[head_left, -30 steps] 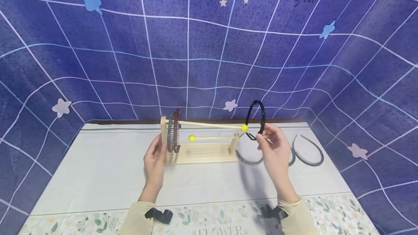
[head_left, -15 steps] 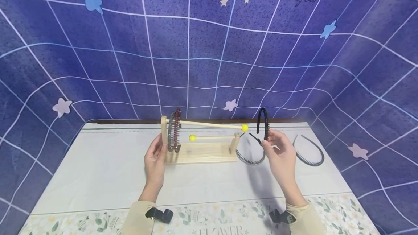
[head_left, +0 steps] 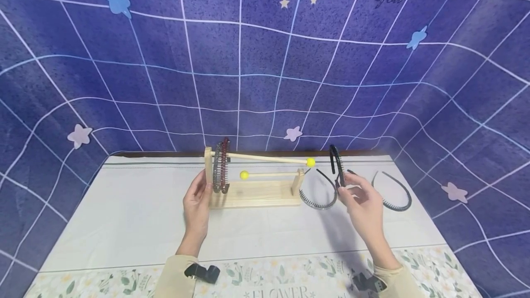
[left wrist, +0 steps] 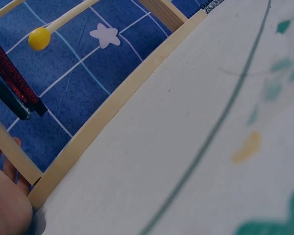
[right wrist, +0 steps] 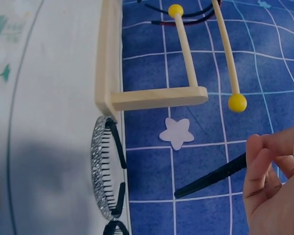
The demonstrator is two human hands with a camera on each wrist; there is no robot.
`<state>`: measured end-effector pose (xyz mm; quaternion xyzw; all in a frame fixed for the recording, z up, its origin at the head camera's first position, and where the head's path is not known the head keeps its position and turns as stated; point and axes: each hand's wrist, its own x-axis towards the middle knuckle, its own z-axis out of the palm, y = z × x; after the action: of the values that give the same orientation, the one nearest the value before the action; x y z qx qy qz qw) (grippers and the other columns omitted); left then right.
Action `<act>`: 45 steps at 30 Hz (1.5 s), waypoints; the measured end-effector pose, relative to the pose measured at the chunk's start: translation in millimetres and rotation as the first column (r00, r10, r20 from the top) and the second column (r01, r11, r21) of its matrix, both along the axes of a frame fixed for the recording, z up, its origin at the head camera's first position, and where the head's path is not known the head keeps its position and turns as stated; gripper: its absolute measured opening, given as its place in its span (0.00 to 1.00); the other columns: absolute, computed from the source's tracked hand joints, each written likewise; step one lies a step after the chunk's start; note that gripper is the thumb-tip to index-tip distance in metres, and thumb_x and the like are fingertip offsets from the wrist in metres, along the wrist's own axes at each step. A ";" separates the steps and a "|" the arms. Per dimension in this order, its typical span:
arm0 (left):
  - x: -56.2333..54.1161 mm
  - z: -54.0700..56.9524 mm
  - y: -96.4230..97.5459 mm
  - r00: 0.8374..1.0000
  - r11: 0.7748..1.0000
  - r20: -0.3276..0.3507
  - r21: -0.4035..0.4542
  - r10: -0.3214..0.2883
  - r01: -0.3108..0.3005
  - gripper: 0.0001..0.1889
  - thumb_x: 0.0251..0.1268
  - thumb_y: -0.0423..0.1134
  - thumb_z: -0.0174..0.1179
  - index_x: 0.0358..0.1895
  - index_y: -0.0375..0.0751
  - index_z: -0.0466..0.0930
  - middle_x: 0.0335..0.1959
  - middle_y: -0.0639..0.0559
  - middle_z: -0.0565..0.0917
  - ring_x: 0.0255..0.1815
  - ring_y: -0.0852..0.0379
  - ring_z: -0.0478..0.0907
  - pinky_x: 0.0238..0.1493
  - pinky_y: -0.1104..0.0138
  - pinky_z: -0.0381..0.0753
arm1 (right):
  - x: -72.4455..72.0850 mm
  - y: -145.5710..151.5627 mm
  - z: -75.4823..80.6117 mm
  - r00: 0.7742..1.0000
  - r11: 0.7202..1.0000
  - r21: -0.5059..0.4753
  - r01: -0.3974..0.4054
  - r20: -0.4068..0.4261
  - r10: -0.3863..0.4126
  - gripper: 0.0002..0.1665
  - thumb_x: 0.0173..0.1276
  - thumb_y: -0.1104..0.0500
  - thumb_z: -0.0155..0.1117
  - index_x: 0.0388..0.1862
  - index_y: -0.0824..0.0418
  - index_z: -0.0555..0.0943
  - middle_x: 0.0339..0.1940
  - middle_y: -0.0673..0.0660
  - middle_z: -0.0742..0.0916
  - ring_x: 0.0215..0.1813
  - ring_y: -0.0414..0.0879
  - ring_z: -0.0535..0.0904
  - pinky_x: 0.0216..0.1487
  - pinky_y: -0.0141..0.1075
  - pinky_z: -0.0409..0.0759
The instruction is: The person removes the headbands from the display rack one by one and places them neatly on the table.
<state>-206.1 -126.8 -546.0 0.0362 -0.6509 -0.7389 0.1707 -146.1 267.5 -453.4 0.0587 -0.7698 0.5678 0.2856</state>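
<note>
My left hand (head_left: pixel 195 210) grips the left post of a wooden headband stand (head_left: pixel 256 194), thumb in front and fingers behind. The stand has two rods with yellow ball ends. A dark grey headband (head_left: pixel 216 169) and a sparkly red headband (head_left: pixel 224 164) hang on its upper rod, close to the left post. To the right of that rod's yellow ball (head_left: pixel 310 162), apart from it, my right hand (head_left: pixel 365 208) pinches a black toothed headband (head_left: pixel 341 169), held upright in the air. In the right wrist view the fingers hide part of this black headband (right wrist: pixel 210 180).
A silver glittery headband (head_left: pixel 319 206) lies on the white tablecloth (head_left: pixel 256 233) just right of the stand. Farther right lies a dark headband (head_left: pixel 399 207). Another one shows partly behind my right hand. A blue grid-patterned cloth (head_left: pixel 265 91) rises behind the table.
My right hand has moved right and slightly down with the black headband, away from the upper rod's yellow ball. The headband has turned more edge-on. My left hand stays on the post.
</note>
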 end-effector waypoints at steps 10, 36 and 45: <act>0.4 0.1 -0.2 1.000 1.000 -0.008 -0.007 0.002 -0.002 0.25 0.89 0.37 0.58 0.82 0.42 0.72 0.76 0.49 0.78 0.76 0.62 0.75 0.79 0.75 0.75 | 10.3 13.9 -6.6 0.999 0.999 0.039 0.029 0.031 -0.030 0.24 0.66 0.85 0.69 0.59 0.72 0.87 0.48 0.41 0.90 0.33 0.39 0.91 0.20 0.27 0.85; 0.3 -0.5 -1.3 1.000 1.000 -0.011 -0.007 -0.004 0.004 0.25 0.89 0.37 0.58 0.82 0.42 0.72 0.75 0.53 0.78 0.75 0.64 0.75 0.78 0.76 0.76 | 37.0 35.3 -12.1 0.982 0.953 0.275 0.128 0.099 -0.160 0.18 0.73 0.70 0.77 0.59 0.63 0.89 0.50 0.41 0.87 0.40 0.31 0.84 0.28 0.24 0.87; -0.7 -2.0 -0.6 1.000 1.000 -0.019 0.007 0.002 -0.002 0.25 0.88 0.35 0.59 0.82 0.41 0.72 0.73 0.55 0.79 0.74 0.64 0.76 0.77 0.76 0.77 | 41.1 37.5 -17.1 0.971 0.957 0.262 0.121 0.167 -0.169 0.08 0.70 0.67 0.81 0.46 0.61 0.91 0.54 0.48 0.87 0.46 0.30 0.83 0.35 0.22 0.86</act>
<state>-206.8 -127.5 -548.0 0.0304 -0.6465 -0.7413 0.1777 -105.0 305.0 -470.6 -0.0164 -0.8609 0.4466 0.2431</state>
